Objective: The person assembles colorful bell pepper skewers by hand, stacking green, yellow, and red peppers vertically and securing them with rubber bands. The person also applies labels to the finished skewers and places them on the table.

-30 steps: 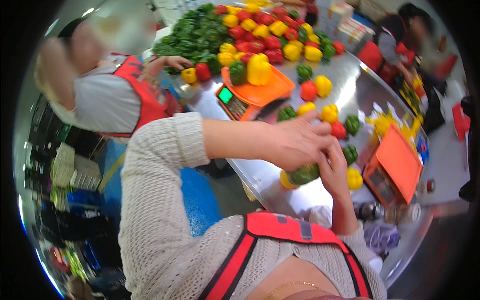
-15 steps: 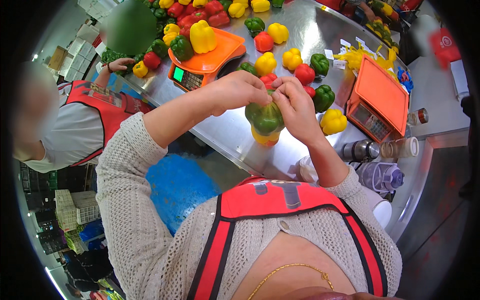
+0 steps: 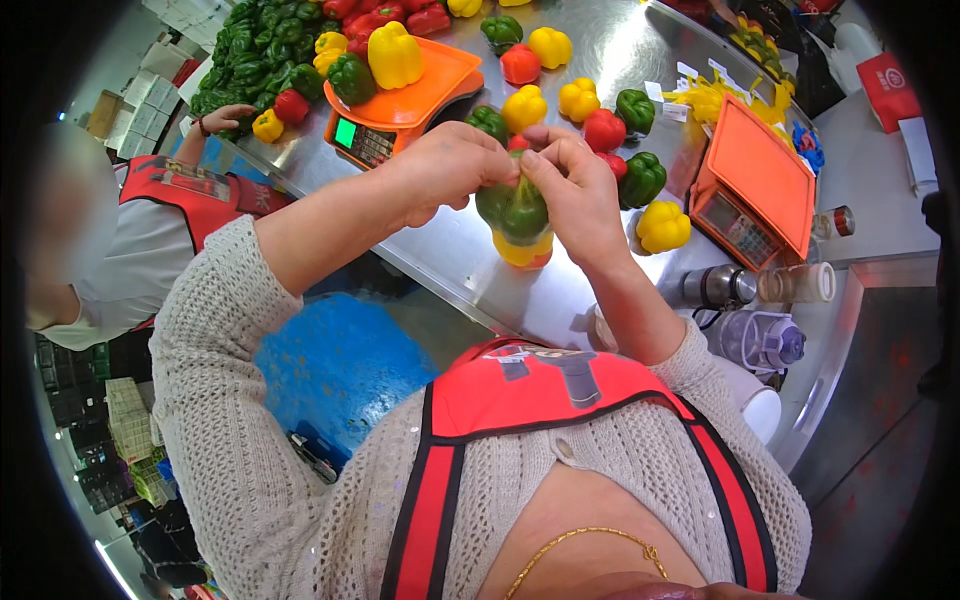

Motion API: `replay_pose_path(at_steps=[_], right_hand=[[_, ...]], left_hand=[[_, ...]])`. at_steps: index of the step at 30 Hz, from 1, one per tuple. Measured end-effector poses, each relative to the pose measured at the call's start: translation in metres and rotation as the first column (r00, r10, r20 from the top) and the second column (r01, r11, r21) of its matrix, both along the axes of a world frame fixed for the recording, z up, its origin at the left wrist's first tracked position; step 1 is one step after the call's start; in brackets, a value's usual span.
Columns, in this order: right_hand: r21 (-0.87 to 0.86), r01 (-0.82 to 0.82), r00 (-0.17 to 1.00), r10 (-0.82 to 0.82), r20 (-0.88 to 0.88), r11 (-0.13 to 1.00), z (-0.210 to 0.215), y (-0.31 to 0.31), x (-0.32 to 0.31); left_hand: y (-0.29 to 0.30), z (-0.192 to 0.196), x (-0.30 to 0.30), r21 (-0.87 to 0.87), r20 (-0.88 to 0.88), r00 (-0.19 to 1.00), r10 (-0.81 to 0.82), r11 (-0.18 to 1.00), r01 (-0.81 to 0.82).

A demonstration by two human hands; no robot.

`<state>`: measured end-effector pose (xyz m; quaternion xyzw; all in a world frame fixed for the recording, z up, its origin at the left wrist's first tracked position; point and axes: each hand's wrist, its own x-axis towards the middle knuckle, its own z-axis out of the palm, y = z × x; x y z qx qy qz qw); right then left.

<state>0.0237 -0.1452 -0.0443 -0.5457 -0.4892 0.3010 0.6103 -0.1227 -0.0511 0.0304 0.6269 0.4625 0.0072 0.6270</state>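
Note:
My left hand [image 3: 462, 168] and my right hand [image 3: 575, 190] meet above the metal table, thumbs and fingertips pinched close together. Below them hangs a green bell pepper [image 3: 513, 212], with a yellow bell pepper [image 3: 522, 250] under it and a bit of red at the bottom. Yellowish streaks gather toward my fingertips over the green one, like a thin net bag around the stack; the fine mesh is hard to make out. Just beyond my hands lie loose peppers, among them a red bell pepper [image 3: 604, 131] and a yellow bell pepper [image 3: 663, 227].
An orange scale [image 3: 432, 80] holding a green and a yellow pepper stands at the left; another orange scale [image 3: 757, 180] is at the right. Yellow netting [image 3: 715, 97] with white tags lies behind it. Bottles [image 3: 720, 287] line the right edge. A co-worker's hand [image 3: 228, 118] touches the pepper pile.
My hands and the peppers under them sit slightly further left and up in the picture, as the whole view has shifted. Both hands keep their pinch at the top.

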Motion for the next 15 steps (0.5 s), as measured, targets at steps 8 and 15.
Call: replay_pose_path(at_steps=[8, 15], right_hand=[[-0.086, -0.191, 0.956, 0.166, -0.242, 0.978, 0.009, -0.023, 0.001], [-0.070, -0.412, 0.911, 0.411, -0.035, 0.908, 0.007, -0.039, 0.011]], left_hand=[[-0.010, -0.008, -0.004, 0.048, 0.103, 0.991, 0.090, 0.994, -0.095], [-0.007, -0.009, -0.017, -0.036, 0.131, 0.989, 0.073, 0.997, -0.069]])
